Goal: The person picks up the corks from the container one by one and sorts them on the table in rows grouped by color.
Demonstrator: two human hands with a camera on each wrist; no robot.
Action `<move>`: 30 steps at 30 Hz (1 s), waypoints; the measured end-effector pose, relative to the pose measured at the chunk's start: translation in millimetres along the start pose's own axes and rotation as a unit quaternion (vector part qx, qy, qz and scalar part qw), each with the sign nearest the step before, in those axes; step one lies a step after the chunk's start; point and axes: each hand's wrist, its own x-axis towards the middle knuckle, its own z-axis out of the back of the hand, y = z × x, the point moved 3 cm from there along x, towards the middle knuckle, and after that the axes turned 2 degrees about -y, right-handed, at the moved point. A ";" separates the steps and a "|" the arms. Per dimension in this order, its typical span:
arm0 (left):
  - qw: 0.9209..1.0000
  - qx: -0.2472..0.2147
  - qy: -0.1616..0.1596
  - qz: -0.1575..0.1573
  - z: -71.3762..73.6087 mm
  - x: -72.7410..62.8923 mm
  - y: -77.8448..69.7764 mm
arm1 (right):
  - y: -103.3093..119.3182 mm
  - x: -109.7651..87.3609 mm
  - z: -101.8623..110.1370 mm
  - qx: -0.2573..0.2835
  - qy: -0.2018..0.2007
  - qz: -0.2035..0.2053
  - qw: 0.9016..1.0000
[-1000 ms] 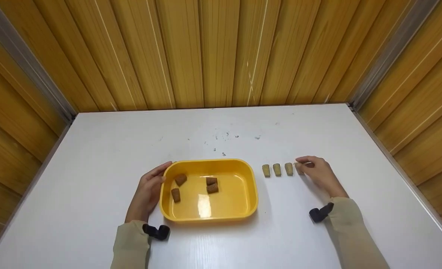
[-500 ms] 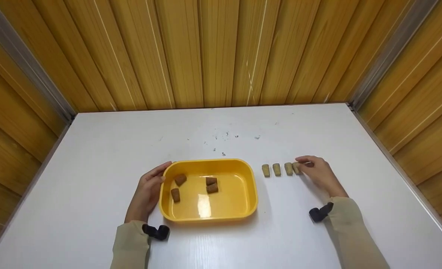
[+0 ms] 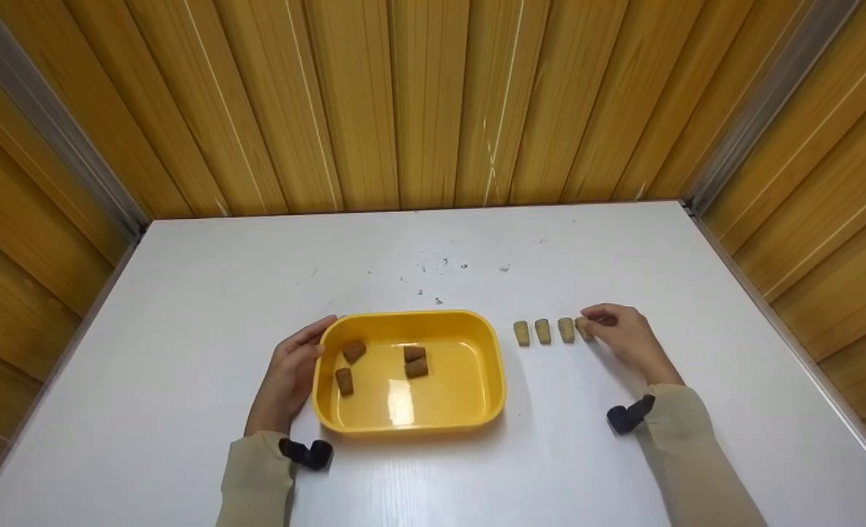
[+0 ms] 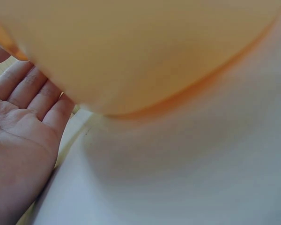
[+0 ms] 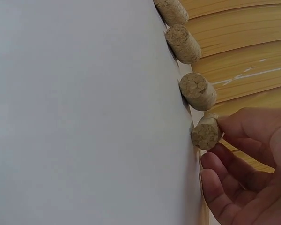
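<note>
4 brown corks (image 3: 354,352) in yellow tray (image 3: 451,402), 2 by its left end, 2 touching near its back edge; 4 pale corks (image 3: 543,331) in a row off its back-right corner, outermost pale cork (image 5: 207,135) pinched by right hand (image 3: 623,338), left hand (image 3: 290,377) straight-fingered against the back-left corner. tray sits between left and right edges of white bench (image 3: 594,256), dark specks (image 3: 464,266) toward the back edge, wood-grain panels (image 3: 433,102) on 3 sides, grey strips (image 3: 777,95) at the corners.

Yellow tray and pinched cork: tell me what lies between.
The head view shows three tan corks in a row between yellow tray and pinched cork.
</note>
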 end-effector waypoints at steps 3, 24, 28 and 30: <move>1.000 -0.004 -0.001 0.004 0.1 0.5 0.3 | -1.4 0.7 1.0 -0.002 -0.006 -0.007 1.000; 1.000 0.004 -0.010 0.000 0.7 0.2 0.7 | -3.2 -1.6 1.6 0.001 0.009 -0.035 0.999; 1.000 0.002 -0.011 0.000 0.8 0.2 0.7 | -3.7 -1.1 1.7 -0.001 0.008 -0.036 0.999; 1.000 0.003 -0.012 0.000 0.7 0.4 0.6 | -4.2 -0.7 1.9 -0.001 0.007 -0.036 0.999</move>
